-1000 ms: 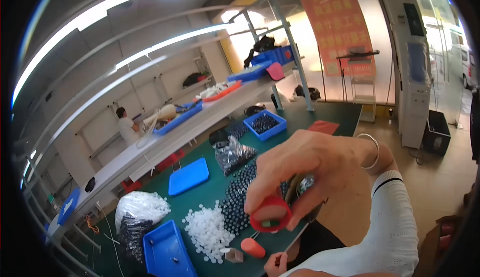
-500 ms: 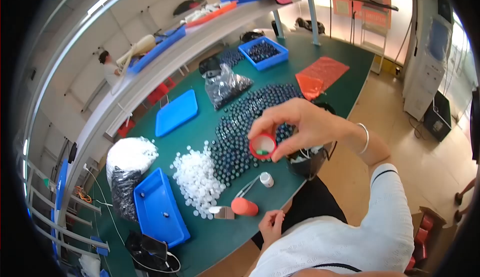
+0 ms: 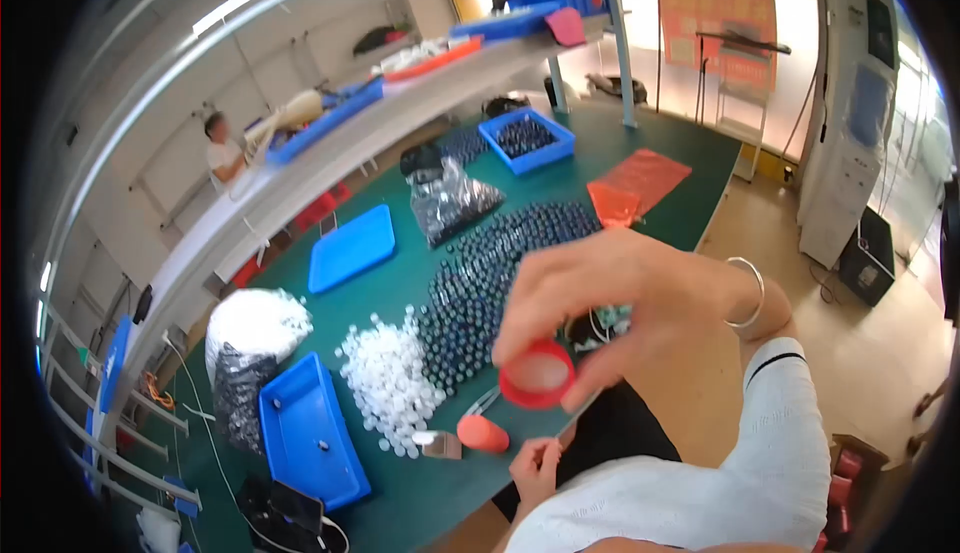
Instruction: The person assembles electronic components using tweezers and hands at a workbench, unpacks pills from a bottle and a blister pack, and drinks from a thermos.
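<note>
Raised over the table's near side, my right hand (image 3: 620,303) wears a silver bangle and is blurred. Its thumb and fingers grip a round red-rimmed piece (image 3: 537,374) with a pale middle; its exact kind is unclear. Low by the table edge, my left hand (image 3: 536,465) has its fingers curled together, and whatever they may hold is hidden. To its left stand a coral-red cylinder (image 3: 483,434) and a small silver block (image 3: 437,444). Tweezers (image 3: 483,401) lie just behind. Beyond spread a pile of white round pieces (image 3: 390,378) and many dark beads (image 3: 480,288).
At left are a blue tray (image 3: 315,433) with a small piece inside and a white bag (image 3: 255,328). A flat blue lid (image 3: 353,248), a clear bag (image 3: 450,198), a blue bead tray (image 3: 528,140) and a red sheet (image 3: 640,188) lie farther back. A person (image 3: 224,153) sits beyond the shelf.
My right hand has come lower and closer with the red-rimmed piece, which has tilted; the green bit inside no longer shows. The small white bottle is now out of sight. My left hand stays curled.
</note>
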### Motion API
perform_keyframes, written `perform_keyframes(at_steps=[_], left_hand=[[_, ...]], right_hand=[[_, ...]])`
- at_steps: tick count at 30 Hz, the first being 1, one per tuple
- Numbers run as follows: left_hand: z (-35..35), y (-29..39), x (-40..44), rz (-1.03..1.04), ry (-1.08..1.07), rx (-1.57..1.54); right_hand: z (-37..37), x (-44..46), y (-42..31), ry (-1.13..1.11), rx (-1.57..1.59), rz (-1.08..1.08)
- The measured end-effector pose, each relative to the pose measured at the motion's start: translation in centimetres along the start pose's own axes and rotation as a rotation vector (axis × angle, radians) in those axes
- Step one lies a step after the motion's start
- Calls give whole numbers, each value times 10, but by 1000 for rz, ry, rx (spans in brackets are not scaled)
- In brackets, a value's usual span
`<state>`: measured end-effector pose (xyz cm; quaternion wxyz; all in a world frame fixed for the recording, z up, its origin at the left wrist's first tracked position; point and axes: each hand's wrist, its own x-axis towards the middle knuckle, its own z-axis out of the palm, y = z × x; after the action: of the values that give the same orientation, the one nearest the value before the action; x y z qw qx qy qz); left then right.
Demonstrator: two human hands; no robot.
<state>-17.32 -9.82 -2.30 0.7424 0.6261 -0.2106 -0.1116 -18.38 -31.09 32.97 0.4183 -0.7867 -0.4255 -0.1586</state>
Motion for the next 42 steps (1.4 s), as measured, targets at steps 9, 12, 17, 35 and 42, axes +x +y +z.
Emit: perform_keyframes(at_steps=[9,12,17,35,42], left_hand=[[5,-2,9,137,164,379],[9,7,19,137,99,499],[14,4,56,130,84,575],[8,9,51,-103,-123,339],[-2,7,22,-303,-299,-204]], right_hand=[[96,-63,105,180,599,566],[141,-89,130,188,237,639],[175,-112,172,210,-483,559],[152,-106,134,-336,-325,579],[139,-128,136,-321,-54,557]])
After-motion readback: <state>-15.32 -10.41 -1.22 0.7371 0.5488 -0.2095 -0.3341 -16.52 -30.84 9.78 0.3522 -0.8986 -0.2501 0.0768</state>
